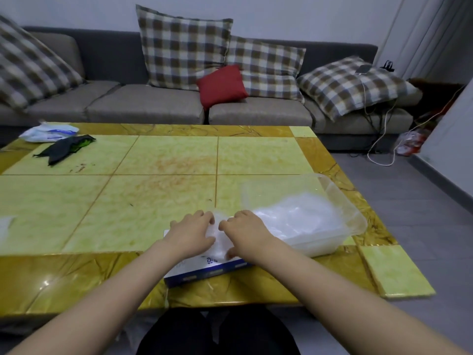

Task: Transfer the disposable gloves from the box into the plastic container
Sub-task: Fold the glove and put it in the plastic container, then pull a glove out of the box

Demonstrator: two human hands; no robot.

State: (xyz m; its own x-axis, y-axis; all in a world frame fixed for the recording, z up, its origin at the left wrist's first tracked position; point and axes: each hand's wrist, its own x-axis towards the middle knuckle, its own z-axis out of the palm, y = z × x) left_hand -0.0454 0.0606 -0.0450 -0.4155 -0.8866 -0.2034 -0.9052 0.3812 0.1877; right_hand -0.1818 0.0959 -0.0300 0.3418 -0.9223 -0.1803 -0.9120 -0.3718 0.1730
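Yellow table: left hand and right hand fingers pinch gloves over box.

Single head-worn wide-angle view, looking forward and down, close over table, sofa beyond

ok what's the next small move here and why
Probably lift the gloves clear of the box and swing them right into the plastic container: the left hand and right hand grip them above the box, and the container lies beside it.

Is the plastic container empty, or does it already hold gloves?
Partly filled: a white heap of gloves lies inside the plastic container.
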